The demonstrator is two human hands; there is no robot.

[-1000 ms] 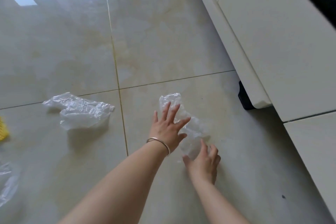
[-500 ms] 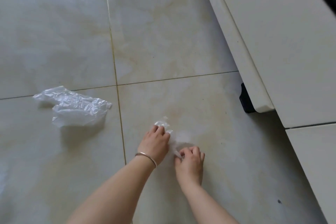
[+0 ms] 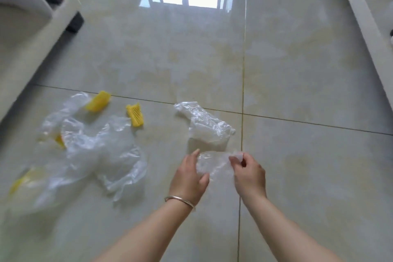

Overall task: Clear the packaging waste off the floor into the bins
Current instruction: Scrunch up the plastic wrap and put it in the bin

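Both my hands hold one small crumpled clear plastic wrapper above the floor. My left hand, with a metal bangle on the wrist, grips its left side, and my right hand pinches its right end. Just beyond the hands a second crumpled clear bag lies on the tiles. To the left sprawls a large clear plastic sheet with yellow foam net pieces around it, another yellow foam net piece at its top edge. No bin is in view.
Glossy beige floor tiles reflect a window at the top. White furniture with a dark foot stands at the upper left. A white baseboard edge runs along the right.
The view has swung left, away from the white cabinet. My hands, which were gathering the wrapper on the floor, have lifted it. The large sheet and yellow pieces have come into view.
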